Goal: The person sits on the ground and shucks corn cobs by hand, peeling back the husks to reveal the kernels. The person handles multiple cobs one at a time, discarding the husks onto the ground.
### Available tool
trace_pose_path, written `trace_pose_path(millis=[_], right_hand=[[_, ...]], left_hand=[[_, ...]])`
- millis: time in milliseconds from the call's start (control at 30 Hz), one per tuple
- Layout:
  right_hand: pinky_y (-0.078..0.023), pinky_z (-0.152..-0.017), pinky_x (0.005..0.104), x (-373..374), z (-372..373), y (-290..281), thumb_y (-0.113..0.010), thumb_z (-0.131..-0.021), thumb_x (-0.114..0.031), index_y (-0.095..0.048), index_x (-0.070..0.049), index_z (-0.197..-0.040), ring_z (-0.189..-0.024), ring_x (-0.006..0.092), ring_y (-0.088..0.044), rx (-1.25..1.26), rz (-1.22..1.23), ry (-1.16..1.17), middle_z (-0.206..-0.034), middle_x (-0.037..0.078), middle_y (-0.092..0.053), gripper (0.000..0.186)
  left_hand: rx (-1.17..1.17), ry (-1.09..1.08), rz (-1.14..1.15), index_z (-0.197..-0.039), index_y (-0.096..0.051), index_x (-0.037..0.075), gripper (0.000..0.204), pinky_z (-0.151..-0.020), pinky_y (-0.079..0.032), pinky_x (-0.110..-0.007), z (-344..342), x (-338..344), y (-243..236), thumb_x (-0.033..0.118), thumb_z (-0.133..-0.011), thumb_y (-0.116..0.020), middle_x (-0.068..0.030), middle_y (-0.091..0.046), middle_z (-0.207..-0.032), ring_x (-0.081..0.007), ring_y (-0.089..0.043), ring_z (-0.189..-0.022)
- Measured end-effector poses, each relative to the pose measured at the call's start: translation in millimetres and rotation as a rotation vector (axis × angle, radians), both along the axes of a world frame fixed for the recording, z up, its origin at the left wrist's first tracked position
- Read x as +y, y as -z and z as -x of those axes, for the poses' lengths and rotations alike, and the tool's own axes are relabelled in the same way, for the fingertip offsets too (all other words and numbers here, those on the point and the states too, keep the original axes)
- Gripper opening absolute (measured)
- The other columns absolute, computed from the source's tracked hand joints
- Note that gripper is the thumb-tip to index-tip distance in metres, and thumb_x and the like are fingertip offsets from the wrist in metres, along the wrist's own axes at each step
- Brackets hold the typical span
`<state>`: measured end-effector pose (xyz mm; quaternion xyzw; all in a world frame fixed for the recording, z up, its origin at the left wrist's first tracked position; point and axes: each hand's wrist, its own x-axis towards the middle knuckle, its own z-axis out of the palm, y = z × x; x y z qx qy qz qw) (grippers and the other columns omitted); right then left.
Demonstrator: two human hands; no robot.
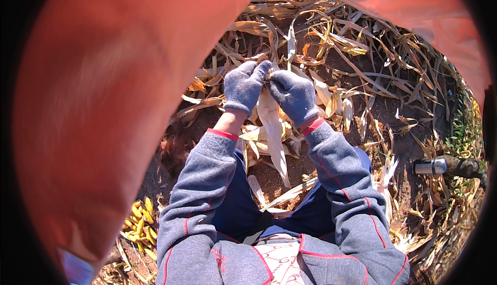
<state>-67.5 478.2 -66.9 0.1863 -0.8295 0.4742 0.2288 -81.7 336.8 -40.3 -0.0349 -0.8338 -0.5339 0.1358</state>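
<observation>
My left hand (246, 84) and my right hand (295, 94), both in grey knit gloves, meet in front of me with their fingers closed. Thumbs and fingertips pinch together at the top of a dry corn husk (272, 129). From between the gloves its long pale leaf hangs down toward my knees. The fingers hide most of the gripped end, so I cannot tell whether an ear of corn is inside. Loose dry husks (253, 135) lie on the soil just below my wrists.
A reddish-orange sheet (114, 78) fills the left side and top edge, close to the camera. Husked yellow ears of corn (141, 225) lie in a pile at lower left. Dry stalks (383, 72) cover the ground ahead. A silver flask (430, 166) lies at right.
</observation>
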Motion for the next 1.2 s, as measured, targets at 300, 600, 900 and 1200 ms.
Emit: trace_pose_path(millis=[300,600,900,1200], right_hand=[[-0.051,-0.060,0.0384,-6.9,-4.2,1.1,-0.065,-0.079,-0.026,-0.065,-0.012,-0.087,-0.069,0.0314,-0.063,0.122,-0.087,0.106,-0.080,0.009,-0.064,0.015],[-0.050,-0.064,0.0400,-1.2,2.3,3.4,-0.062,-0.079,-0.020,-0.065,-0.009,-0.085,-0.071,0.0327,-0.063,-0.065,0.034,0.060,-0.079,0.013,-0.064,0.013],[-0.054,-0.062,0.0268,7.3,12.8,23.5,-0.056,-0.082,-0.008,-0.063,0.001,-0.089,-0.068,0.0117,-0.063,-0.521,0.864,-0.011,-0.075,0.006,-0.064,0.014],[-0.057,-0.069,0.0275,14.6,16.5,19.1,-0.054,-0.086,-0.008,-0.059,0.003,-0.099,-0.075,0.0149,-0.066,-0.439,0.987,-0.133,-0.090,0.010,-0.064,0.017]], left_hand=[[-0.110,-0.090,0.068,-0.083,-0.070,0.000,0.026,-0.059,-0.045,-0.025,-0.5,5.0,-3.3,0.026,-0.087,-0.068,-0.0026,-0.063,-0.066,-0.0065,-0.054,-0.062],[-0.052,-0.002,-0.010,-0.086,-0.069,0.000,0.025,-0.060,-0.045,-0.024,0.3,2.6,2.1,0.025,-0.088,-0.067,-0.0012,-0.064,-0.069,-0.0060,-0.053,-0.063],[-0.128,0.086,-0.563,-0.087,-0.070,0.001,0.025,-0.065,-0.050,-0.025,2.8,4.5,3.1,0.025,-0.089,-0.065,-0.0034,-0.068,-0.075,-0.0101,-0.062,-0.065],[-0.276,0.225,-0.116,-0.110,-0.062,0.000,0.033,-0.081,-0.044,-0.024,3.2,8.7,14.0,0.025,-0.088,-0.067,-0.0013,-0.064,-0.097,-0.0082,-0.055,-0.085]])
